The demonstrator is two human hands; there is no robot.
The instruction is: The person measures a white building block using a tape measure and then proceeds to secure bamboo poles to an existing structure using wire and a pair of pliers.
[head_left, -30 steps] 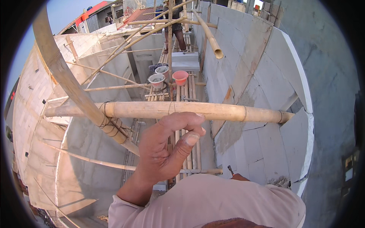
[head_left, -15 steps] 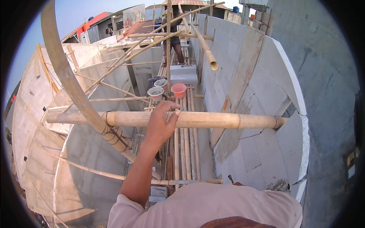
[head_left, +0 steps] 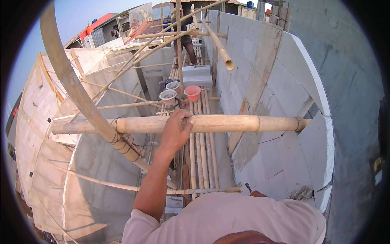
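Observation:
A thick horizontal bamboo pole [head_left: 227, 123] crosses in front of me. My left hand [head_left: 176, 132] reaches up to it, with the fingers bent over its top and the thumb on the near side, closed on the pole. Low on the right, my right hand [head_left: 257, 194] shows only in part past my shirt. From it sticks a small tool with a dark metal end [head_left: 248, 186]; the tool's kind cannot be made out. Most of that hand's fingers are hidden. The tool is close to the grey block wall [head_left: 268, 171].
A slanting bamboo post [head_left: 77, 91] is lashed to the pole at left. Beyond lie a bamboo walkway [head_left: 202, 150], a red bucket [head_left: 192, 93], two pale buckets [head_left: 167, 96] and white blocks [head_left: 197, 75]. Another person [head_left: 187, 49] stands farther along. A cut bamboo end [head_left: 229, 65] juts out.
My left hand has settled down onto the pole, its fingers now wrapped over it. More of my right hand and its tool shows. The whole view has shifted slightly.

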